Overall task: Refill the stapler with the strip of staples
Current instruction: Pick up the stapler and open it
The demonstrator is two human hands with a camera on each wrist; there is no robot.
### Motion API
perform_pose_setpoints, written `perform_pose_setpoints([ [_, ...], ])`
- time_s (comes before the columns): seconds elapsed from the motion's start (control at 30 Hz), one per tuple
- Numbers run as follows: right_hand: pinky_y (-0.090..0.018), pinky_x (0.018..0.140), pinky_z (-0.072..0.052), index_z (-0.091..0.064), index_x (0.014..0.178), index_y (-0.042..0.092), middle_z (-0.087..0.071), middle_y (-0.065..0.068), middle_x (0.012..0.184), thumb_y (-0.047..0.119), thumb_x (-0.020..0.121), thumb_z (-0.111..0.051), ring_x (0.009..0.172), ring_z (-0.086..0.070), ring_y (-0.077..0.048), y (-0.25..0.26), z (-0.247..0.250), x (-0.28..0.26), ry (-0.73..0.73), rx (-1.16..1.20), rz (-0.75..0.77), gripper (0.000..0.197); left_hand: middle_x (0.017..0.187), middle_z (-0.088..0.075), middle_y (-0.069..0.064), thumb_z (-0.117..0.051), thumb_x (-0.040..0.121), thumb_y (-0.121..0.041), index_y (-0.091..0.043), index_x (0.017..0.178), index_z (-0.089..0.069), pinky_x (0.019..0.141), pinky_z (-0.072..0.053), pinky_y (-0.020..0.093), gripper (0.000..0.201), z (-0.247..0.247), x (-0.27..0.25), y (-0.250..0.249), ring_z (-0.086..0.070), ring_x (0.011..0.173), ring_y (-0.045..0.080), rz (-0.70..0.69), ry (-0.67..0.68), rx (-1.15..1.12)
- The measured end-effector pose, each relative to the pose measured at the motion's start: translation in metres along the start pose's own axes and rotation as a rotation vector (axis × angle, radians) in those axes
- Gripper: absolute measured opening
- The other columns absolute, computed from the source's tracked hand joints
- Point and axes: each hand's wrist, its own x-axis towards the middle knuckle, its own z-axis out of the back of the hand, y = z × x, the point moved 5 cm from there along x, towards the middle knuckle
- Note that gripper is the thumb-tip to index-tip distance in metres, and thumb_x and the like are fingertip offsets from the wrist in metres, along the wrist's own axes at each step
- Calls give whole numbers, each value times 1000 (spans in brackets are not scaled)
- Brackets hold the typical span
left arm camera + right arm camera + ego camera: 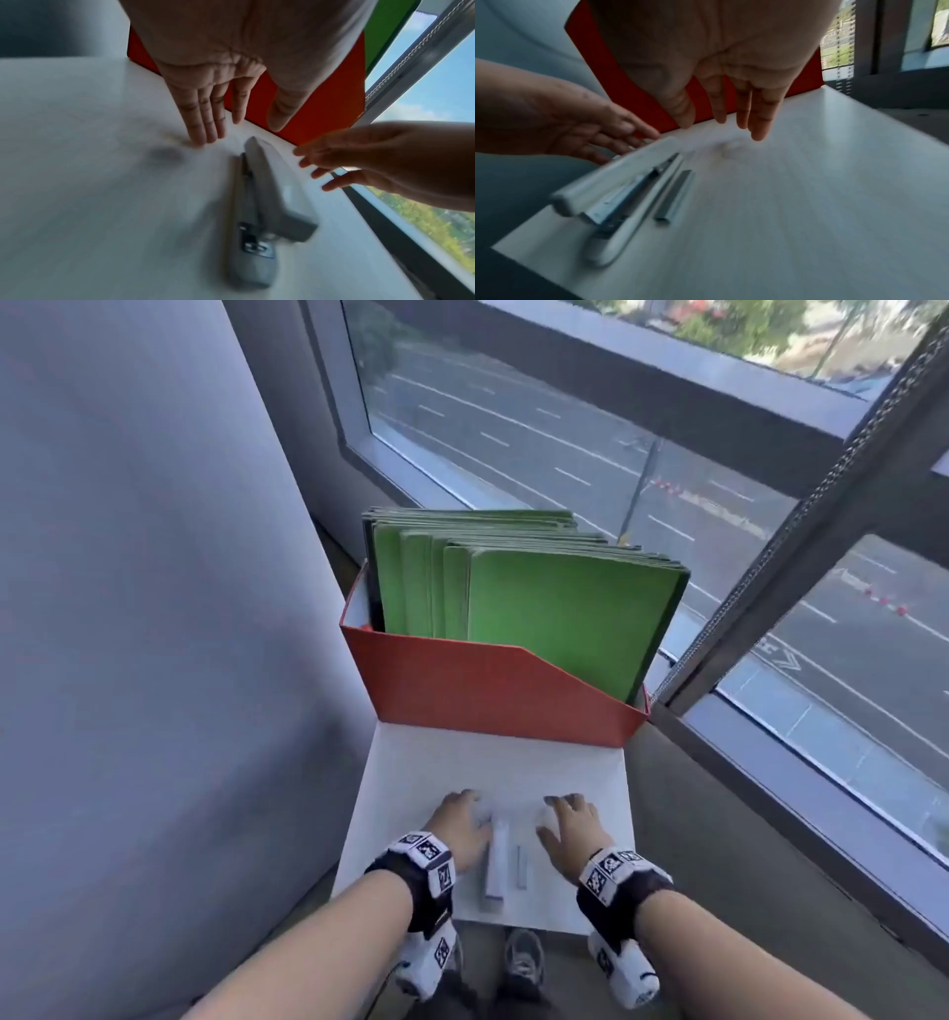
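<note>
A white stapler (497, 862) lies lengthwise on the small white table (411, 773), its metal staple channel showing in the right wrist view (618, 194). A grey strip of staples (522, 865) lies just right of the stapler (259, 213), parallel to it; the strip of staples (673, 198) is plain in the right wrist view. My left hand (457, 824) hovers left of the stapler's far end, fingers straight, holding nothing (218, 113). My right hand (570, 829) hovers on the right of the strip, fingers straight and spread, empty (731, 113).
A red file box (493, 690) full of green folders (539, 603) stands at the table's far edge. A grey curved wall (144, 608) rises on the left. A window with a bead chain (770, 546) is on the right. My shoes (521, 963) show below the table's near edge.
</note>
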Motion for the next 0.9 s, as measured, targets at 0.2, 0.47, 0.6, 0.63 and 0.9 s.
perform_pose_setpoints([
  [0.2, -36, 103, -42, -32, 142, 10, -44, -16, 139, 19, 91, -46, 121, -52, -31, 40, -20, -7, 128, 271, -18, 53, 139, -48, 9, -45, 87, -21, -17, 138, -39, 107, -41, 35, 52, -23, -6, -5, -53, 121, 25, 61, 2, -186],
  [0.47, -38, 105, -39, -12, 148, 11, -38, -22, 143, 23, 90, -46, 126, -49, -35, 54, -35, -14, 182, 358, -94, 68, 126, -63, 9, -44, 87, -5, -13, 127, -52, 97, -49, 36, 43, -27, -9, 13, -61, 111, 26, 128, 4, -385],
  [0.6, -40, 90, -50, -2, 149, 10, -60, -25, 124, 18, 89, -48, 110, -62, -35, 60, -42, -10, 191, 321, -142, 75, 120, -66, 11, -46, 85, -4, -11, 121, -58, 99, -49, 39, 39, -29, -5, 15, -62, 108, 24, 133, 3, -436],
  [0.63, -39, 87, -50, -2, 149, 11, -63, -24, 120, 16, 88, -48, 107, -63, -35, 61, -43, -9, 192, 315, -153, 76, 121, -66, 11, -46, 85, -3, -10, 122, -58, 99, -49, 37, 39, -28, -5, 16, -61, 110, 24, 132, 4, -446],
  [0.9, -40, 84, -53, -5, 149, 11, -62, -25, 120, 18, 87, -52, 105, -63, -37, 79, -4, -2, 147, 343, -86, 78, 102, -66, 14, -33, 97, -24, -14, 121, -55, 81, -54, 38, 34, -17, 3, 14, -64, 85, 29, 127, 3, -700],
])
